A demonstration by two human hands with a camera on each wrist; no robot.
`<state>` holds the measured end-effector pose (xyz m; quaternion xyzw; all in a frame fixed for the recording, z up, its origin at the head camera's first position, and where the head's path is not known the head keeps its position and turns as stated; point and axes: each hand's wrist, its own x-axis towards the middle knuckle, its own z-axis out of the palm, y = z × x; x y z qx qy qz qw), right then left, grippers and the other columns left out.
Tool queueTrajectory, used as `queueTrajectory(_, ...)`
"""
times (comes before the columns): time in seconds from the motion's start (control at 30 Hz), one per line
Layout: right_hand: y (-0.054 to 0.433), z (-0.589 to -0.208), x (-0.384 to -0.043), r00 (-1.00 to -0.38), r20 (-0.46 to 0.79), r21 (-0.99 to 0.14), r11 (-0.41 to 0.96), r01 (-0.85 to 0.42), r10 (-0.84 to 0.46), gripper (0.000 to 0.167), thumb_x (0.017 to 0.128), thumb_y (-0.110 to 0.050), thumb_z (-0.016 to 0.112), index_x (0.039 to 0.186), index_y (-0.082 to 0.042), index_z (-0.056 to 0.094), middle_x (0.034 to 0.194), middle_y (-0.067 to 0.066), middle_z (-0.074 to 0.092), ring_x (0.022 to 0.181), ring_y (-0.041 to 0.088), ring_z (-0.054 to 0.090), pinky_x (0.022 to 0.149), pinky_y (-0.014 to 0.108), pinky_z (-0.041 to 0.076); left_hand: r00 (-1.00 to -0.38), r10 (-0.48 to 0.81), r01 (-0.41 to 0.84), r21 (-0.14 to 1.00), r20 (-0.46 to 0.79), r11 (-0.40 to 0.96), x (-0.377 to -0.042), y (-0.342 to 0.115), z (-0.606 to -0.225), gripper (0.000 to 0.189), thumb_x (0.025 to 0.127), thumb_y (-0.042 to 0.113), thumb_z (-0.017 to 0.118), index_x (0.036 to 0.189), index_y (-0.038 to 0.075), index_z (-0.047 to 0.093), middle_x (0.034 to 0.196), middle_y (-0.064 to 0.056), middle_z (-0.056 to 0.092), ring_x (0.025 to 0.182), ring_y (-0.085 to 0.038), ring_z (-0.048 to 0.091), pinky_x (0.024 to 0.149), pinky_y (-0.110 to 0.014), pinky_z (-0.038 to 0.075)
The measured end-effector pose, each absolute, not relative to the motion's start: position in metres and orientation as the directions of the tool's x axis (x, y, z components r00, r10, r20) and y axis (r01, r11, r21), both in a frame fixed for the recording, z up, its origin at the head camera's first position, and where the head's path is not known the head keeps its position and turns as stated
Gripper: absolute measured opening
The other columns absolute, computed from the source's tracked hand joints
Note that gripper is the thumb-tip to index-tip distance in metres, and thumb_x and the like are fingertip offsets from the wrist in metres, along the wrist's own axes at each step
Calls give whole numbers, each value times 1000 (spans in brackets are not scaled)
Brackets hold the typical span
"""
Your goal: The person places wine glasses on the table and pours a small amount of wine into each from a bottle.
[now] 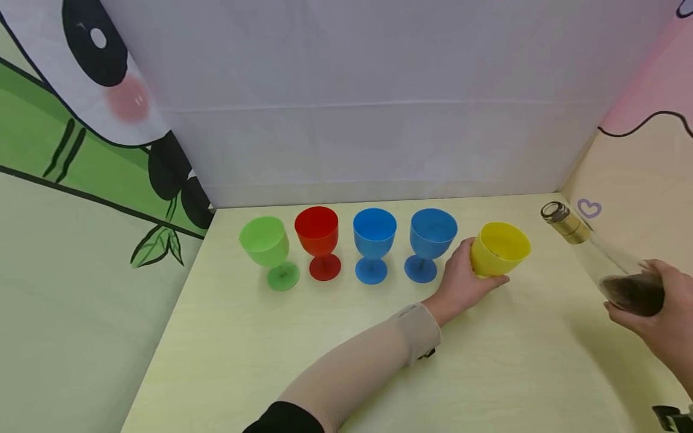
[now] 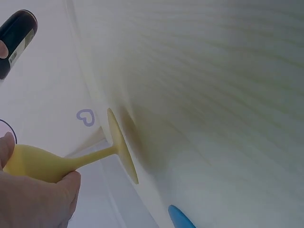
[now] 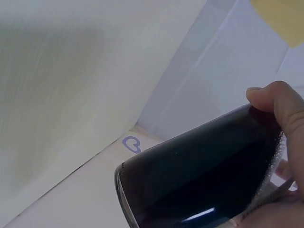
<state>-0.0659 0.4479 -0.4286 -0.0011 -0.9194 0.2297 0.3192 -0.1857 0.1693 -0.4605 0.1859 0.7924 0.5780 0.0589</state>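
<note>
My left hand [image 1: 464,281] grips a yellow goblet [image 1: 499,249] by its bowl, at the right end of the row. In the left wrist view, the goblet's stem and foot [image 2: 122,147] show, the foot tilted and close over the table, casting a shadow. To its right, my right hand [image 1: 655,307] holds a clear glass bottle [image 1: 601,255] around its lower part. Dark liquid lies in the bottle's bottom end, and its gold-collared neck leans up and left toward the goblet, apart from it. The right wrist view shows the bottle's dark base [image 3: 190,175] up close.
Left of my left hand, a green goblet [image 1: 265,242], a red goblet [image 1: 317,231] and two blue goblets, one in the middle [image 1: 373,231] and one nearer the hand [image 1: 432,234], stand in a row on the pale wooden table [image 1: 227,361]. Printed cloth walls [image 1: 379,150] rise behind.
</note>
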Motion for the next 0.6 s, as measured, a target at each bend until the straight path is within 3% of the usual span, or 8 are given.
queueTrajectory(0.07, 447, -428, -66, -789, 596, -427, 891, -153, 150, 123, 72, -90, 44, 138, 13, 44, 114, 43, 49, 99, 58, 44, 98, 20, 25, -924, 363, 226, 940, 124, 256, -187, 171, -460, 73, 83, 25, 88, 141, 24, 43, 126, 17, 53, 114, -2, 53, 102, -27, 44)
queueTrajectory(0.23, 444, -428, -65, -791, 592, -461, 870, -177, 153, 114, 78, -81, 55, 139, 14, 43, 116, 44, 51, 98, 60, 46, 94, 8, 20, -923, 365, 219, 945, 120, 243, -191, 176, -458, 73, 83, 24, 87, 141, 24, 44, 126, 17, 54, 114, -2, 53, 102, -27, 44)
queueTrajectory(0.33, 440, -427, -65, -801, 573, -490, 855, -169, 170, 91, 83, -46, 80, 140, 14, 42, 120, 42, 52, 99, 57, 46, 92, 5, 20, -926, 361, 214, 944, 115, 250, -192, 178, -457, 73, 83, 24, 88, 141, 23, 44, 127, 17, 55, 115, -2, 53, 102, -26, 44)
queueTrajectory(0.37, 439, -426, -65, -803, 569, -495, 853, -164, 176, 86, 80, -31, 86, 140, 13, 42, 120, 42, 52, 99, 56, 47, 91, 4, 20, -927, 359, 212, 944, 112, 251, -193, 178, -457, 73, 83, 24, 88, 141, 23, 44, 127, 16, 55, 115, -2, 53, 102, -26, 44)
queueTrajectory(0.4, 437, -426, -66, -806, 561, -501, 852, -152, 186, 85, 76, -17, 89, 141, 12, 43, 120, 41, 53, 103, 46, 52, 90, 4, 21, -927, 358, 210, 945, 110, 253, -193, 179, -457, 74, 83, 23, 88, 141, 22, 44, 127, 16, 55, 115, -2, 54, 102, -26, 44)
queueTrajectory(0.47, 433, -423, -67, -813, 546, -503, 856, -122, 204, 90, 63, 6, 88, 141, 11, 43, 121, 39, 54, 104, 40, 52, 88, 4, 23, -929, 355, 203, 945, 104, 255, -194, 180, -457, 74, 82, 23, 88, 141, 21, 44, 127, 16, 56, 114, -2, 54, 101, -26, 44)
queueTrajectory(0.5, 431, -422, -68, -815, 539, -504, 856, -110, 213, 92, 60, 10, 88, 141, 10, 44, 120, 38, 55, 103, 31, 53, 86, 4, 24, -930, 353, 199, 947, 101, 254, -194, 180, -458, 74, 82, 23, 88, 141, 21, 44, 127, 15, 56, 114, -3, 54, 101, -26, 44)
queueTrajectory(0.6, 427, -418, -66, -831, 503, -508, 859, -60, 239, 97, 58, 14, 89, 142, 9, 43, 118, 38, 56, 103, 31, 55, 78, 3, 25, -933, 348, 185, 949, 88, 254, -194, 182, -459, 74, 82, 23, 88, 141, 20, 44, 127, 14, 57, 113, -4, 55, 101, -26, 45)
